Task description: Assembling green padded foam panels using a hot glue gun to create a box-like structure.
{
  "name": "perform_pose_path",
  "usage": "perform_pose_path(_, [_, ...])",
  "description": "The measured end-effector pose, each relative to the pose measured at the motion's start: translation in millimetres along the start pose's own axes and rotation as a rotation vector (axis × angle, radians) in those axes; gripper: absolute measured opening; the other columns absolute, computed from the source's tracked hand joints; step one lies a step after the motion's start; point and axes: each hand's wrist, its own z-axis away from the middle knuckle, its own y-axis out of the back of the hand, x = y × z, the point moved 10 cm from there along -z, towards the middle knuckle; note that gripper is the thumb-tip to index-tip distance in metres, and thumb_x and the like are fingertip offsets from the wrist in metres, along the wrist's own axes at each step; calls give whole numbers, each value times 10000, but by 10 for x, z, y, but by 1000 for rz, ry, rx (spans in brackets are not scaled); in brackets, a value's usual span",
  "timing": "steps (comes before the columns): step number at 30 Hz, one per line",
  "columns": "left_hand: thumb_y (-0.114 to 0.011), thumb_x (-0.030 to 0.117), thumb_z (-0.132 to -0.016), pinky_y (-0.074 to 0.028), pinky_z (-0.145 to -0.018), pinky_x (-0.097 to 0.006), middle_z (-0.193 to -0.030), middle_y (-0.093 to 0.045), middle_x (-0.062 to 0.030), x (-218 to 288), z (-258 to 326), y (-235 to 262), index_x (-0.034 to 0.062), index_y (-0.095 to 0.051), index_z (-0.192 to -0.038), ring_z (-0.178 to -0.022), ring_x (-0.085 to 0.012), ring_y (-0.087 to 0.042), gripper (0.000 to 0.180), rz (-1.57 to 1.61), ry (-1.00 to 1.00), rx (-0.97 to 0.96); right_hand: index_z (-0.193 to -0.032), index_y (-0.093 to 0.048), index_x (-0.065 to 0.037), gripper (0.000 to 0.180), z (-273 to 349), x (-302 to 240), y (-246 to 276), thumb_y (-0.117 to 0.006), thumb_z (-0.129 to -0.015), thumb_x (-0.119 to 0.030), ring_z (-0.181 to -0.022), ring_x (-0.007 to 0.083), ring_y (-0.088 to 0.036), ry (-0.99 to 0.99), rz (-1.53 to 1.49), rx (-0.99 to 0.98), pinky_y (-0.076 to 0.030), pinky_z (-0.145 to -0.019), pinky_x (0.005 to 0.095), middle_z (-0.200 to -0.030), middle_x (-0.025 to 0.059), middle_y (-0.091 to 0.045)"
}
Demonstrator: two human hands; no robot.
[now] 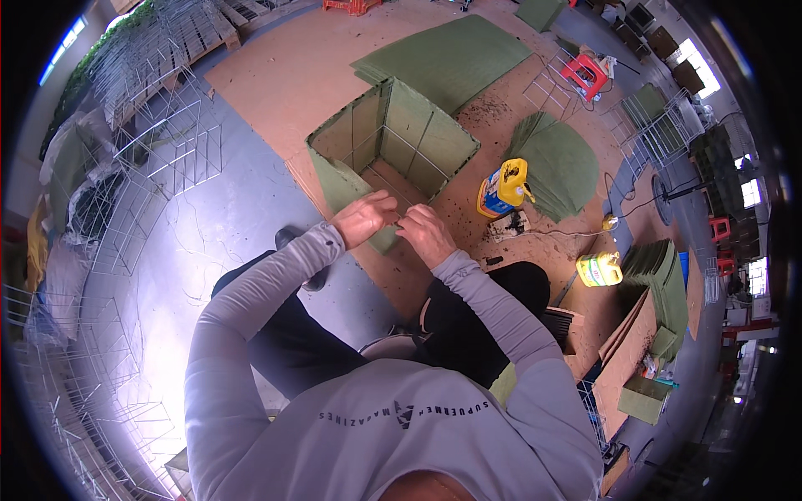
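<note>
Both hands are pinching the near rim of the open wire-frame cube lined with green felt panels (393, 138), standing on the brown board floor: left hand (364, 219) and right hand (426, 234) are clamping its wire edge. It looks light, springy; the soft lining is giving, so the stiff wire is offering the surer hold.

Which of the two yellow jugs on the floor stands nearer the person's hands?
The yellow jug with the blue label, just right of the wire box; the other jug sits farther right.

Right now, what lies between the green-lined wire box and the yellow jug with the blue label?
In the head view, only bare brown board strewn with dark crumbs separates the wire box from the yellow jug.
</note>
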Motion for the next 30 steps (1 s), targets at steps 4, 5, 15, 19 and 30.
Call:
perform_pose_path(4, [-644,21,-643,-475,-740,-348,-835,-530,-72,-156,-188,-242,29,-601,-746,-852,-270,-528,112,168,-99,-162,-807,-611,-17,185,-66,104,-91,-716,-664,-70,-801,264,-567,36,-70,-119,-463,-750,371,-776,93,-585])
perform_pose_path(5, [-652,5,-672,-477,-742,-351,-842,-570,-93,-216,-209,-319,37,-628,-778,-868,-285,-552,114,241,-75,-239,-807,-611,-17,185,-81,149,-87,-716,-664,-70,-801,264,-567,34,-65,-113,-463,-750,371,-776,93,-585])
perform_pose_path(15, [-690,-5,-693,-505,-712,-376,-853,-639,-139,-296,-440,-502,34,-657,-924,-839,-323,-612,237,395,100,-215,-762,-604,-11,245,114,347,72,-727,-655,-195,-880,252,-582,173,21,-240,-465,-817,354,-804,90,-602])
perform_pose_path(19, [-672,24,-735,-510,-726,-377,-858,-630,-140,-317,-380,95,9,-644,-974,-812,-325,-610,240,393,91,16,-912,-593,-2,292,39,134,604,-721,-692,-144,-956,287,-580,100,38,-42,-479,-841,363,-942,124,-609])
perform_pose_path(30, [-604,78,-748,-474,-845,-331,-1070,-566,-111,11,21,268,-9,-616,-1020,-981,-271,-542,286,-96,-40,33,-998,-592,14,259,159,50,171,-648,-756,-59,-1025,300,-554,-143,102,123,-456,-929,392,-1044,153,-593])
